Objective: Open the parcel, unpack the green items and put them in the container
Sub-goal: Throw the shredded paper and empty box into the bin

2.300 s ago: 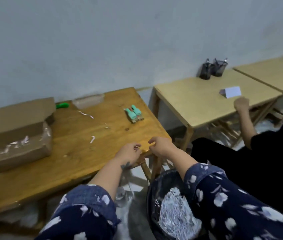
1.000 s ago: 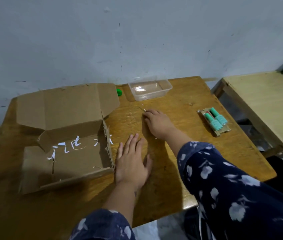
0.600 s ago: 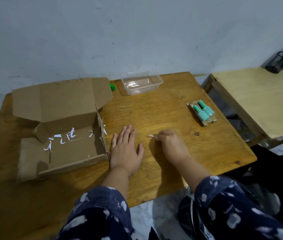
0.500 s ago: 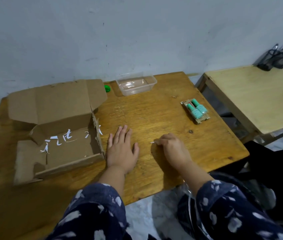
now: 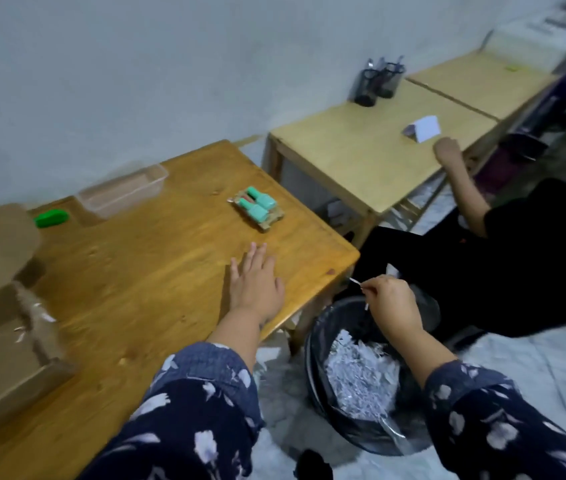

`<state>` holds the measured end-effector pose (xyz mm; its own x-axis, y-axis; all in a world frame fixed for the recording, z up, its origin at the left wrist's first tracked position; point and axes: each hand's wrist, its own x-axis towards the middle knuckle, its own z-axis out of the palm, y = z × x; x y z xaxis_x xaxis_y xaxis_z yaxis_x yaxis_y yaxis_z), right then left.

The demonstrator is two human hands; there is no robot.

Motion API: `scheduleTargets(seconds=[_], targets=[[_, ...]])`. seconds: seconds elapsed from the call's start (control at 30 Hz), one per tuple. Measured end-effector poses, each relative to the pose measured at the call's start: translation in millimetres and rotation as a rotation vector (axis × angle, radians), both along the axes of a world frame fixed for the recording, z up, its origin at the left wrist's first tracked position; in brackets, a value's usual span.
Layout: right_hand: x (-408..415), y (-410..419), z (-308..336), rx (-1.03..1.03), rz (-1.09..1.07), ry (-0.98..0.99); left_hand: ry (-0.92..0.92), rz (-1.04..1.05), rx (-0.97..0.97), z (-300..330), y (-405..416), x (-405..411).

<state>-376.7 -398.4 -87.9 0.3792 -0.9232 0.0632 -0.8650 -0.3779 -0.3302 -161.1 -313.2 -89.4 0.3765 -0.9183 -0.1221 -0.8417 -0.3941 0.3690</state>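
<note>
Nearest, at 5 o'clock below the tabletop (image 5: pixel 143 306) corner: a black-lined waste bin (image 5: pixel 330 403) with shredded paper inside. Just above its rim, the right hand (image 5: pixel 390 303), grip closed in a pinch on thin white paper scraps (image 5: pixel 356 281) — judged ready to be dropped in. At centre, the left hand (image 5: pixel 255 282), fingers straight and flat on the wood, holding nothing.

At 9 o'clock, the cardboard parcel (image 5: pixel 1 341), already open, flap up, a few white shreds inside; no green item visible in it, though cut off by the left edge, so contents not fully checkable.

Further, at 12 o'clock from the left hand, the green items (image 5: pixel 257 206) — two small mint-green bottles side by side on a piece of card backing, apparently not yet taken off it. At 11 o'clock, near the wall, the clear plastic container (image 5: pixel 124 190); looks empty, but blurred. Beside it toward 10 o'clock, a bright green object (image 5: pixel 51 218) — too smeared to identify, unclear whether part of the task.

Judged state: opening done, unpacking nearly done, tidying of filler under way; freeing the bottles and placing them in the container left.

Farthest, at 1 to 2 o'clock: a paler table (image 5: pixel 361 157) with dark mesh pen holders (image 5: pixel 376 83) and a folded white card (image 5: pixel 423 128); another person's hand (image 5: pixel 447 150) at its edge.
</note>
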Motion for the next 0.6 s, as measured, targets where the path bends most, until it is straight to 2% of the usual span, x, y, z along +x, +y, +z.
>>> scheduleTargets(seconds=[0.17, 0.33, 0.6], targets=[[-54.1, -5.8, -21.3, 0.079, -0.152, 0.063, -0.049, -0.07, 0.085, -19.0, -17.9, -17.6], [-81.3, -14.2, -33.8, 0.13, -0.207, 0.032, -0.194, -0.098, 0.031, -29.9, -13.5, -19.5], [-96.4, -21.6, -49.5, 0.295, -0.269, 0.049, -0.202, -0.097, 0.023, -38.1, -17.6, -16.5]])
